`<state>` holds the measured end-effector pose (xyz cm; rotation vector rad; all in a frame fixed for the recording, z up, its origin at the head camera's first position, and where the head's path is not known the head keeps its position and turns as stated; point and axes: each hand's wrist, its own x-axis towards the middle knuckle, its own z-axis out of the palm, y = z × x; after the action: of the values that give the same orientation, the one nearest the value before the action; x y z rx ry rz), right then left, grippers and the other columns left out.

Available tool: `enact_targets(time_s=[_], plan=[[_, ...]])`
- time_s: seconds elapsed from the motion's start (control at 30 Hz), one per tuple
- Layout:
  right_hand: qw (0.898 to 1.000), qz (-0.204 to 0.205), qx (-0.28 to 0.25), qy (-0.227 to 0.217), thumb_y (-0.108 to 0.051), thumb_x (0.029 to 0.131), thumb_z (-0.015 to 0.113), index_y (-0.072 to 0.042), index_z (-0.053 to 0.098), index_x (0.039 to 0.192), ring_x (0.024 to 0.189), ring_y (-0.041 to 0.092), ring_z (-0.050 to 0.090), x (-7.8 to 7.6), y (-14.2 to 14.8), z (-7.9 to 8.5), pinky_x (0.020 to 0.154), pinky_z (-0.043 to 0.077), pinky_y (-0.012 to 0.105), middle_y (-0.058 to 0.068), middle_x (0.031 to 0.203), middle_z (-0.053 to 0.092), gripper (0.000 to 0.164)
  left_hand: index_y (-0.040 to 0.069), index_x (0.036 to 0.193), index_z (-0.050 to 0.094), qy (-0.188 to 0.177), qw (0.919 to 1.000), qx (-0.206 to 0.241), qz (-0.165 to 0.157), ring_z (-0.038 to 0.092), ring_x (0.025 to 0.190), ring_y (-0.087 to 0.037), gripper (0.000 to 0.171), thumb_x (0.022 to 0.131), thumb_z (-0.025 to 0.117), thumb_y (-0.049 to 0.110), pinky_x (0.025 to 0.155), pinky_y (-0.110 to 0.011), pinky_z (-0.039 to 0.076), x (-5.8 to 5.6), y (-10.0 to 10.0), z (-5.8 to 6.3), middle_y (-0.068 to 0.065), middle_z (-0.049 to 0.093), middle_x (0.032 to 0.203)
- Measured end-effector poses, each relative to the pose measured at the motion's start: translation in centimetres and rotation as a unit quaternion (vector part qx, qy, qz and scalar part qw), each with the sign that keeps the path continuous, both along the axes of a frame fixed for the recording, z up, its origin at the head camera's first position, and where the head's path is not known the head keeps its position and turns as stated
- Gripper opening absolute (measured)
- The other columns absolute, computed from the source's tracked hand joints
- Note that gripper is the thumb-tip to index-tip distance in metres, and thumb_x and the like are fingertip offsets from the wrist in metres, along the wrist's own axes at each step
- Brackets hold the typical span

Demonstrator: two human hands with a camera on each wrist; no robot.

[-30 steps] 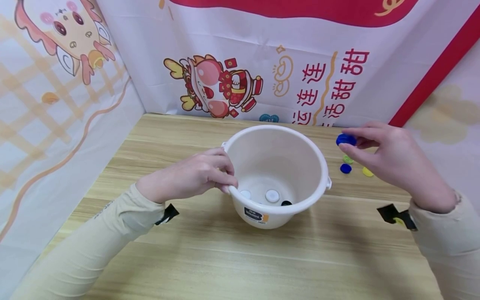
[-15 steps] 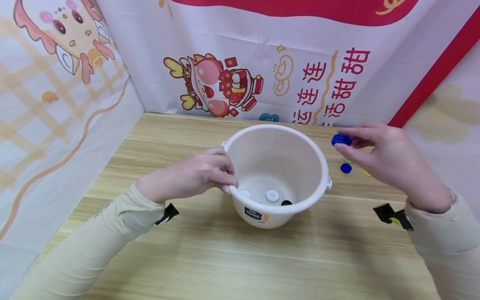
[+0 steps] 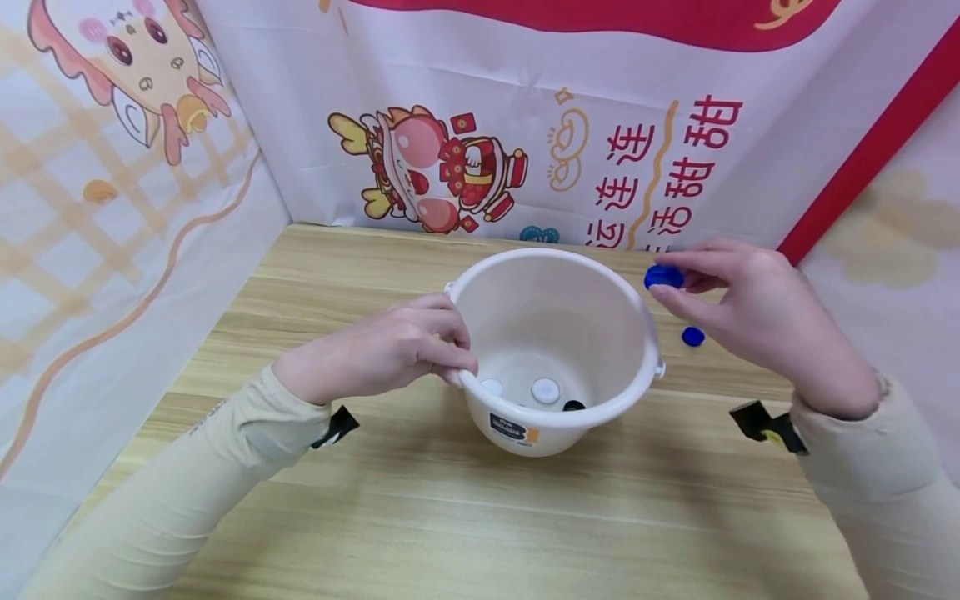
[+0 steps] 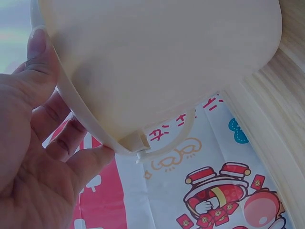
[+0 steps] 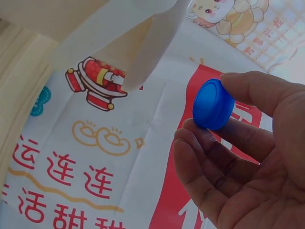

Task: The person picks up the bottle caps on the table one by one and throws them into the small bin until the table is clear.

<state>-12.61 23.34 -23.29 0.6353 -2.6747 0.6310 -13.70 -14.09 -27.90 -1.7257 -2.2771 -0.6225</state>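
I am looking down through the head view at the table (image 3: 420,525), and I am judging the work to be partway along. The white bucket (image 3: 555,317) is standing in the middle of the frame. Low inside it, one white cap (image 3: 491,387) is lying toward the left, another white cap (image 3: 545,390) is lying near the middle, and a black cap (image 3: 573,406) is showing just behind the front rim; I am counting those three as done. The near wall is hiding part of the floor, so I cannot tell what else is in there.

My left hand (image 3: 382,350), left of centre, is gripping the rim with thumb and fingers, closed narrow on it; the left wrist view is showing the same hold at its left edge. My right hand (image 3: 765,308), right of centre, is pinching a blue cap (image 3: 663,277) between thumb and fingers, just beside the bucket's upper right rim and outside it. I am counting that cap as not yet done.

A smaller blue cap (image 3: 693,336) is lying on the table below it, to the right of the bucket, so I am counting that as left too. The right hand is covering some table behind it, and I cannot tell whether more is lying there.
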Motion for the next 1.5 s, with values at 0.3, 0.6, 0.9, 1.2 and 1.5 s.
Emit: enact_targets(time_s=[0.3, 0.6, 0.9, 1.2, 1.5], plan=[[1.000, 0.016, 0.005, 0.007, -0.017, 0.082, 0.083, -0.009, 0.074, 0.118, 0.085, 0.014, 0.060, -0.1, -0.8, -0.3, 0.062, 0.049, 0.014, 0.002, 0.098, 0.067, 0.038, 0.016, 0.098, 0.080, 0.000, 1.0000, -0.005, 0.004, 0.054, 0.100, -0.020, 0.020, 0.079, 0.083, 0.011, 0.084, -0.031, 0.054, 0.2, 0.1, 0.2, 0.000, 0.064, 0.094], [0.999, 0.038, 0.005, 0.024, -0.012, 0.079, 0.085, -0.007, 0.074, 0.115, 0.083, 0.013, 0.062, -0.3, -1.5, -0.6, 0.059, 0.053, 0.020, 0.001, 0.094, 0.067, 0.038, 0.017, 0.100, 0.080, -0.005, 0.9999, -0.007, 0.009, 0.054, 0.101, -0.019, 0.022, 0.078, 0.084, 0.012, 0.085, -0.030, 0.055, 0.1, 0.0, 0.2, 0.000, 0.064, 0.094], [0.999, 0.046, 0.007, 0.009, -0.015, 0.082, 0.083, -0.009, 0.075, 0.113, 0.084, 0.013, 0.062, -0.3, -2.4, -0.3, 0.061, 0.056, 0.025, -0.001, 0.095, 0.067, 0.032, 0.016, 0.098, 0.080, 0.000, 1.0000, -0.005, 0.005, 0.055, 0.099, -0.020, 0.019, 0.080, 0.083, 0.013, 0.083, -0.032, 0.054, 0.1, 0.1, 0.3, -0.001, 0.064, 0.094], [0.999, 0.043, 0.013, -0.019, -0.019, 0.085, 0.081, -0.009, 0.074, 0.115, 0.083, 0.015, 0.060, -0.4, -3.6, -0.2, 0.063, 0.056, 0.028, 0.000, 0.093, 0.065, 0.033, 0.016, 0.099, 0.079, -0.001, 1.0000, -0.006, 0.005, 0.054, 0.100, -0.020, 0.020, 0.080, 0.083, 0.013, 0.084, -0.031, 0.055, 0.2, 0.1, 0.2, 0.000, 0.064, 0.094], [0.997, 0.074, 0.003, -0.018, -0.020, 0.086, 0.080, -0.009, 0.074, 0.116, 0.084, 0.017, 0.062, -0.5, -5.0, 0.0, 0.066, 0.056, 0.032, 0.002, 0.097, 0.067, 0.032, 0.016, 0.098, 0.079, 0.001, 1.0000, -0.008, 0.005, 0.054, 0.100, -0.020, 0.020, 0.079, 0.083, 0.013, 0.084, -0.031, 0.054, 0.2, 0.0, 0.2, 0.000, 0.064, 0.094]])
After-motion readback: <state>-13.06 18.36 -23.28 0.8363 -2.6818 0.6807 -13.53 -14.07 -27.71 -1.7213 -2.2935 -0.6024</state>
